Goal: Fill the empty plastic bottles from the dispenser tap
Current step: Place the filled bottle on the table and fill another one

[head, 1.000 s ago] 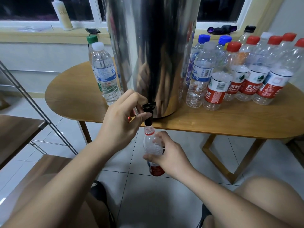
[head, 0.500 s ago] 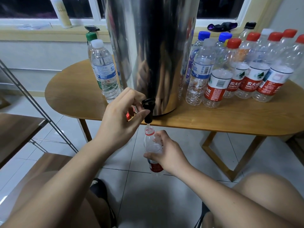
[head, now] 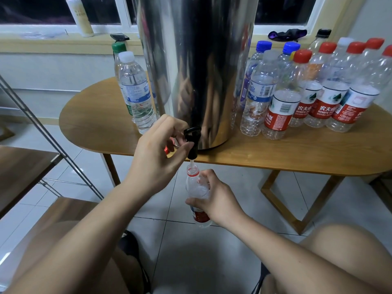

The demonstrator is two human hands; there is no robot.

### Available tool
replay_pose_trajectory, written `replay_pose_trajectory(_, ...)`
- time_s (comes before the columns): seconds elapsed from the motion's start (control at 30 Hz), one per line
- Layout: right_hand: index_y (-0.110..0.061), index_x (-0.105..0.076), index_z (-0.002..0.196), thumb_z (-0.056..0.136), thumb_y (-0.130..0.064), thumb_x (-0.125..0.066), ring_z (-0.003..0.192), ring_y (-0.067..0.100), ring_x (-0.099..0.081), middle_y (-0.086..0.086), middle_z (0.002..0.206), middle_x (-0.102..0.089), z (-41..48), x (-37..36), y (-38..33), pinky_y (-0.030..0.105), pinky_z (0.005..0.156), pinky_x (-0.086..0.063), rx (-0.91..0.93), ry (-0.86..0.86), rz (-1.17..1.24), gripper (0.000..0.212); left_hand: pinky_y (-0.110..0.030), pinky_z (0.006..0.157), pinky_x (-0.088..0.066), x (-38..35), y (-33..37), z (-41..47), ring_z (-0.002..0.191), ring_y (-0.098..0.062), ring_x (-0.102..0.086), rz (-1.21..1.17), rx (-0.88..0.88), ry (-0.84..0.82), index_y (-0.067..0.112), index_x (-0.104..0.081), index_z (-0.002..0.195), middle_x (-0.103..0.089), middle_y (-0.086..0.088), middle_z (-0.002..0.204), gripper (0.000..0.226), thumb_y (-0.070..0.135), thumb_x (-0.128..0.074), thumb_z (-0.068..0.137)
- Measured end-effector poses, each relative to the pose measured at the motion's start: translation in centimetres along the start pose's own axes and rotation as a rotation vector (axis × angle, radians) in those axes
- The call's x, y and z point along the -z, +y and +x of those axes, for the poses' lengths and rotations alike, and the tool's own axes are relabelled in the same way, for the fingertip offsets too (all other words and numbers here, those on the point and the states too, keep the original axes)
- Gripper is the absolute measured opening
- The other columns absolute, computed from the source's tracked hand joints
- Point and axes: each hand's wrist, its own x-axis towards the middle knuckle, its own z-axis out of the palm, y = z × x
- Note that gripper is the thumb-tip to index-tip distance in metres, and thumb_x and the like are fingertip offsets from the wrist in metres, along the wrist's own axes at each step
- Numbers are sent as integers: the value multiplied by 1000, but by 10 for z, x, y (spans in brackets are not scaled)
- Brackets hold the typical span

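A tall steel dispenser (head: 197,66) stands on the wooden table (head: 297,151), its black tap (head: 192,143) hanging over the front edge. My left hand (head: 157,153) grips the tap with fingers and thumb and also holds a small red cap. Water runs from the spout into an open clear bottle with a red label (head: 196,194). My right hand (head: 214,198) holds that bottle upright just under the tap. Several capped empty bottles (head: 314,90) stand in a group right of the dispenser. Two capped bottles (head: 135,92) stand to its left.
A window sill behind the table carries a cream bottle (head: 79,16), a dark phone (head: 119,36) and a purple cloth (head: 286,34). A wooden shelf with metal bars (head: 27,166) is on the left. My knees are at the bottom over a tiled floor (head: 212,262).
The tap has been opened and water now flows into the bottle. The bottle sits slightly lower under the spout than a second ago.
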Motion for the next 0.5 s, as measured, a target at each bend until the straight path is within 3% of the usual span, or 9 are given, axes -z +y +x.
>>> replay_pose_trajectory(0.13, -30, -47, 137, 80, -42, -94, 128, 5, -59, -10, 143, -63, 1, 0, 0, 21, 95, -45, -2, 0, 4, 75, -43, 70, -52, 0, 0, 0, 85, -19, -61, 0, 4, 0, 9, -64, 111, -62, -1, 94, 23, 4, -80, 95)
replay_pose_trajectory(0.5, -31, -46, 137, 80, -42, -94, 134, 10, -59, -7, 147, -63, 3, -3, 1, 23, 98, -45, -3, 1, 2, 75, -44, 70, -52, 0, 0, 0, 84, -20, -62, -23, 16, 3, 11, -64, 110, -62, -1, 94, 23, 4, -81, 95)
